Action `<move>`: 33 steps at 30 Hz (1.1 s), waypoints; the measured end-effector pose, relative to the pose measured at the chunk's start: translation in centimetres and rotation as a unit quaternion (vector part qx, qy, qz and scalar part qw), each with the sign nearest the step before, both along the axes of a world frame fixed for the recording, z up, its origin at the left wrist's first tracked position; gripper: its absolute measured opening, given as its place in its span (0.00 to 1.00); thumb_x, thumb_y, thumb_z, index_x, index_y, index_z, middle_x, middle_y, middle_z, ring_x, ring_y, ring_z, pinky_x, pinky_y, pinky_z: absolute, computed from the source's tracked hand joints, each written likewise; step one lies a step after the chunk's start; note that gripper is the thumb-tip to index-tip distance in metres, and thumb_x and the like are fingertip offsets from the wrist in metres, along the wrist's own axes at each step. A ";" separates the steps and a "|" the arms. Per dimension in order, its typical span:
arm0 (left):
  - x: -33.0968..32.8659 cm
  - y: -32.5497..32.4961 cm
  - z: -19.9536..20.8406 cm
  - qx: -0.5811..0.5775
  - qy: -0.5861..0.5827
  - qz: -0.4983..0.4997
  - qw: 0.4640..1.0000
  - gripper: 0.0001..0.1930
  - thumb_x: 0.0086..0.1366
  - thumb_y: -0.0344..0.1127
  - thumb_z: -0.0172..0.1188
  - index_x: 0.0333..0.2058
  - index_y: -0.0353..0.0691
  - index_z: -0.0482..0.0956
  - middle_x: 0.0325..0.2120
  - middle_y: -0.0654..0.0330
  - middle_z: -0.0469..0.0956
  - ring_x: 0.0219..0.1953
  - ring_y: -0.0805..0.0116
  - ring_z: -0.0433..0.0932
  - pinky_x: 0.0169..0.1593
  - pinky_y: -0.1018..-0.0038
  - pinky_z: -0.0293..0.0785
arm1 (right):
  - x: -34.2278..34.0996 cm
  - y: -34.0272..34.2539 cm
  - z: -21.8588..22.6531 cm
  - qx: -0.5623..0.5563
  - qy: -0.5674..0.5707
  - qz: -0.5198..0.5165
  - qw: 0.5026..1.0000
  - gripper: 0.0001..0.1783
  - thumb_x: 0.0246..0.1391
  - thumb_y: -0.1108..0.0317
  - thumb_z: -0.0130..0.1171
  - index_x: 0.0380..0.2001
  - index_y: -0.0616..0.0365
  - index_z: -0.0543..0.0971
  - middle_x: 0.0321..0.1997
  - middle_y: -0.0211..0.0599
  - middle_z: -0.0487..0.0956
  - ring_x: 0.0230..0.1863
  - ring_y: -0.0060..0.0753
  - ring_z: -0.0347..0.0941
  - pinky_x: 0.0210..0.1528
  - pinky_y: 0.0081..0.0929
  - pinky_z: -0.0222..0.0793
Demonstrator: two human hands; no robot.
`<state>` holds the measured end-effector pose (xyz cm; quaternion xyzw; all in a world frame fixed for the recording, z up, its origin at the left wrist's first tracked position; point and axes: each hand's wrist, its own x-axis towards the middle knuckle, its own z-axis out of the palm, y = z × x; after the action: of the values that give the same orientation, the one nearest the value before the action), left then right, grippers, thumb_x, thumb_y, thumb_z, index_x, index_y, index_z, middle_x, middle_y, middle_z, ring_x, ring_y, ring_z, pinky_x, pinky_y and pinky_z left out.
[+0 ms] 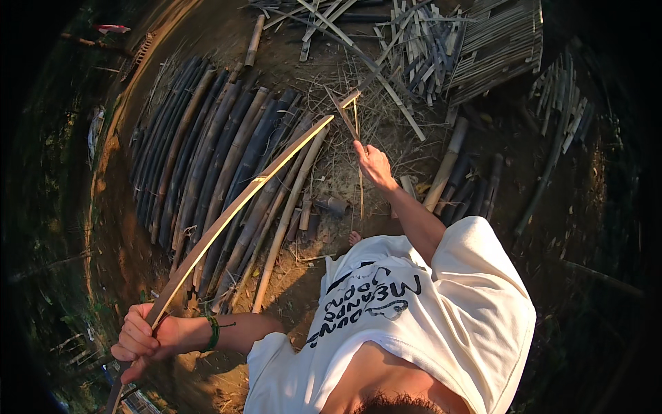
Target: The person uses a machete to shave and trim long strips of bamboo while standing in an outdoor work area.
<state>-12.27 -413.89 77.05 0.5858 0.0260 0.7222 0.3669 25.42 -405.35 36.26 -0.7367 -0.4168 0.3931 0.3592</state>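
Note:
My left hand (pixel 141 341) is at the lower left, closed around a long split bamboo strip (pixel 224 215). The strip slants up and to the right, its pale cut edge lit, and its far tip ends near the middle of the view. My right hand (pixel 374 164) grips a narrow, dark, knife-like tool (pixel 344 114), which points up and left just beyond that tip. Its handle is mostly hidden in my fingers. A short pale bamboo piece (pixel 350 99) lies by the tool's far end; whether they touch I cannot tell.
Dark bamboo poles (pixel 227 145) lie side by side on the left. Split strips (pixel 424 58) are heaped at the far side, next to a slatted bamboo panel (pixel 500 48). Shorter bamboo lengths (pixel 452 165) lie to the right. Thin shavings (pixel 386 127) litter the dirt ground.

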 end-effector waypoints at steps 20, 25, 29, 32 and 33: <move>-1.5 -0.5 -0.5 -0.100 -0.105 0.140 0.979 0.30 0.68 0.64 0.51 0.15 0.48 0.62 0.07 0.73 0.57 0.10 0.82 0.55 0.24 0.79 0.54 | 8.1 6.8 -2.3 0.092 -0.189 0.246 0.946 0.31 0.60 0.38 0.53 0.30 0.60 0.72 0.21 0.52 0.76 0.28 0.60 0.76 0.32 0.50 0.70; -2.6 -0.4 -1.1 -0.130 -0.133 0.221 0.957 0.30 0.68 0.63 0.52 0.15 0.47 0.64 0.07 0.72 0.59 0.12 0.79 0.59 0.25 0.76 0.59 | 15.9 14.1 -14.3 -0.221 -0.063 -0.131 0.964 0.47 0.56 0.23 0.41 0.28 0.62 0.84 0.27 0.51 0.82 0.32 0.46 0.83 0.36 0.39 0.75; -3.0 -1.3 -2.5 -0.114 -0.165 0.240 0.950 0.23 0.68 0.58 0.55 0.23 0.45 0.71 0.12 0.68 0.60 0.17 0.73 0.61 0.31 0.73 0.64 | 14.7 10.2 -13.1 -0.131 0.022 -0.119 0.984 0.46 0.60 0.27 0.39 0.31 0.66 0.81 0.32 0.53 0.82 0.37 0.46 0.81 0.42 0.39 0.73; -1.9 -0.6 -1.7 -0.130 -0.173 0.238 0.947 0.16 0.67 0.53 0.58 0.33 0.46 0.72 0.17 0.65 0.62 0.23 0.70 0.65 0.41 0.71 0.66 | 8.9 4.1 -3.0 -0.044 0.144 -0.083 0.985 0.39 0.64 0.32 0.42 0.21 0.61 0.68 0.18 0.33 0.68 0.22 0.28 0.65 0.28 0.32 0.63; -0.6 -0.3 -1.6 -0.122 -0.182 0.279 0.935 0.17 0.68 0.53 0.57 0.32 0.45 0.73 0.18 0.66 0.62 0.23 0.70 0.65 0.42 0.68 0.66 | 6.8 2.4 -0.2 -0.012 0.170 -0.056 0.984 0.37 0.64 0.34 0.43 0.21 0.61 0.69 0.17 0.30 0.65 0.21 0.27 0.60 0.26 0.32 0.60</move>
<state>-12.89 -414.20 75.49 0.3643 0.2089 0.8810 0.2180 32.17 -402.94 36.06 -0.6856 -0.3023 0.4971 0.4375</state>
